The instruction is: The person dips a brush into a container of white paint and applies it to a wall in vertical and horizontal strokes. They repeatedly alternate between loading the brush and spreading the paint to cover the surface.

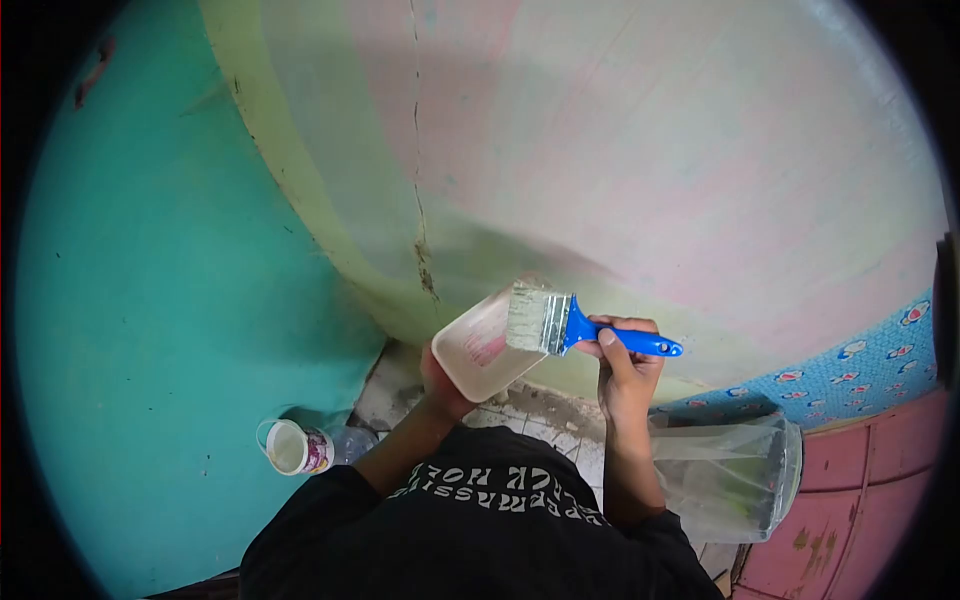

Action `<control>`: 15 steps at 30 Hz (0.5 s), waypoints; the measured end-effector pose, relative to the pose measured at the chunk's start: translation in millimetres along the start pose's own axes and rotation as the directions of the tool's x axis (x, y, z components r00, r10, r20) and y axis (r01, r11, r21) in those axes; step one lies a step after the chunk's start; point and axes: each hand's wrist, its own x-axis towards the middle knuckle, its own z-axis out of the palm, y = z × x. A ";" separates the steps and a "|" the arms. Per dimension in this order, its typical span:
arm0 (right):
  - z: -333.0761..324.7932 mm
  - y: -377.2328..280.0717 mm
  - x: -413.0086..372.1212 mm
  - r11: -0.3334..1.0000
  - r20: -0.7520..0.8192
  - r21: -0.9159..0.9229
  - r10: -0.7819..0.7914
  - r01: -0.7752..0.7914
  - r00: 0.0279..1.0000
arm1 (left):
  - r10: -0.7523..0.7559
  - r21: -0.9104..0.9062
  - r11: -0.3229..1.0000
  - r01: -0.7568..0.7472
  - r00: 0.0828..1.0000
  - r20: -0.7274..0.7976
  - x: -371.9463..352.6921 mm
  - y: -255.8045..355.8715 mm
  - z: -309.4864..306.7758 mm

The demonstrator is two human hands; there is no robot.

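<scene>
A white rectangular tray (468, 352) with a pink patch inside is held tilted in my left hand (443, 382), whose fingers are mostly hidden behind it. My right hand (628, 362) grips the blue handle of a wide paintbrush (590, 328), thumb on top. The brush's pale, paint-coated bristles point left and overlap the tray's right side in view; whether they touch it cannot be made out. Behind both stands a wall (620, 150) with blotchy pink, grey and green paint and a vertical crack.
A teal wall (170, 270) rises at the left. Near its foot stand a small white bucket (290, 447) and a clear plastic container (353, 444). At the lower right are a large plastic-wrapped object (725, 475), blue patterned covering (840, 365) and a pink panelled surface (850, 510).
</scene>
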 end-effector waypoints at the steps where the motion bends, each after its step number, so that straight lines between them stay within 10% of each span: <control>1: 3.6 2.6 1.4 1.000 -0.010 0.009 0.002 -0.002 1.000 | 0.026 0.173 0.985 -0.029 0.999 0.019 0.4 7.8 1.1; 3: 8.5 4.0 1.3 1.000 -0.035 0.029 0.010 -0.009 0.999 | -0.006 0.078 0.997 0.004 1.000 0.027 1.8 13.3 -1.2; 5: 14.0 4.9 2.9 1.000 -0.040 0.015 0.008 -0.008 0.999 | -0.123 -0.445 0.886 0.132 0.991 0.049 7.5 10.6 -11.0; 11: 46.9 5.8 15.6 0.999 -0.035 -0.008 -0.040 0.040 0.999 | -0.099 -0.481 0.862 0.161 0.983 0.152 13.8 37.9 -22.4; 13: 55.1 -0.8 26.1 0.994 0.010 -0.037 -0.099 0.100 0.995 | -0.105 -0.182 0.976 0.117 0.991 0.078 10.4 40.6 -34.8; 15: 69.9 -26.5 47.4 0.976 0.022 -0.098 -0.192 0.193 0.981 | -0.185 -0.654 0.704 0.276 0.961 0.207 17.1 33.8 -55.5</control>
